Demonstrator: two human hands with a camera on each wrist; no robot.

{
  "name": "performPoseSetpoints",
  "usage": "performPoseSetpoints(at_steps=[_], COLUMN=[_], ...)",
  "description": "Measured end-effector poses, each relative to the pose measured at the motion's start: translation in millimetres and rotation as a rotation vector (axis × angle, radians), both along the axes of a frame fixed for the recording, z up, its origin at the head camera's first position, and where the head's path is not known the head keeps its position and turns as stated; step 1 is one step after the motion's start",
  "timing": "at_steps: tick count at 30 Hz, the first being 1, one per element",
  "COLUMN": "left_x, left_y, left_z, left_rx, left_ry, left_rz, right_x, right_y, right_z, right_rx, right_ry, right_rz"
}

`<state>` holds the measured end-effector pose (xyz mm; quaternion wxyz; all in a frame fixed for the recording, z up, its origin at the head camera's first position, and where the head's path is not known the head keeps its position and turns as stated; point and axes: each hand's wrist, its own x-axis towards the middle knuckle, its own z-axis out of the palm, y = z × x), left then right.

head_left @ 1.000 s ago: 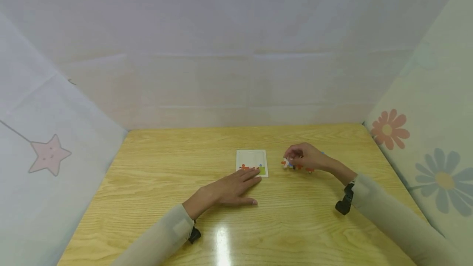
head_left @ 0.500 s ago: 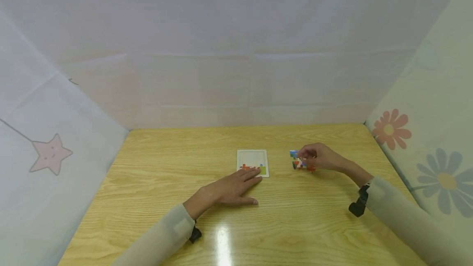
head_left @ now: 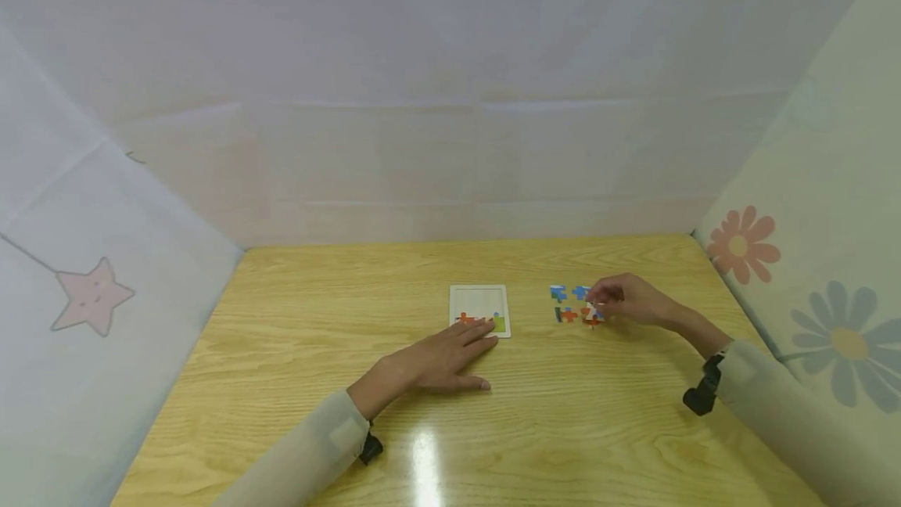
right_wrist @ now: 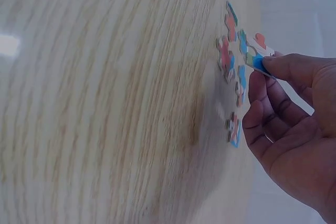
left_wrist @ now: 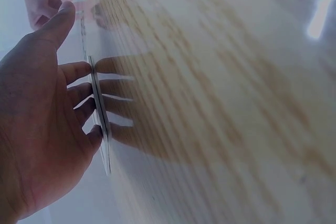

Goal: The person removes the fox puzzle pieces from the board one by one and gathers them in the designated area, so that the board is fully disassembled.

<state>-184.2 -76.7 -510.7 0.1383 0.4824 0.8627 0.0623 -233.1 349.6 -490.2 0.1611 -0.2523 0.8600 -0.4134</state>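
Observation:
My left hand (head_left: pixel 439 358) lies with straight fingers across the near edge of a white puzzle tray (head_left: pixel 453 305). Along the tray's lower side sit red and green puzzle pieces (head_left: pixel 500 325), partly hidden by those fingers. In the left wrist view, the fingertips touch the tray's edge (left_wrist: pixel 100 103). To the right, my right hand (head_left: pixel 629 300) pinches a jigsaw piece (right_wrist: pixel 255 60) with blue, white and red on it between thumb and fingers. It is tilted and held up over the loose pieces. Below it are a red piece (right_wrist: pixel 226 56) and a red and blue piece (right_wrist: pixel 234 129).
Loose blue pieces (head_left: pixel 558 293) and a red piece (head_left: pixel 568 314) lie on the wooden table (head_left: pixel 338 296) right of the tray. Pale cloth walls (head_left: pixel 450 163) rise behind the table and on both sides.
My right hand has moved rightward over the loose pieces, holding a jigsaw piece, and more loose pieces show to its left. The left hand and tray have stayed put.

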Motion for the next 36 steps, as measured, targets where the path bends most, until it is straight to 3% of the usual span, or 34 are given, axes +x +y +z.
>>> performPoseSetpoints(at_steps=[22,36], left_x=[0.9,2.5], left_y=[1.6,2.1], left_z=[0.0,0.5], left_rx=[0.002,0.005], left_ry=[0.006,0.009], left_rz=[0.013,0.017], right_x=[6.1,5.6], right_y=[35.5,36.8], right_z=[-9.6,-16.5], right_rx=[0.079,0.180], right_ry=[-0.011,0.097], right_rz=[-0.068,-0.101])
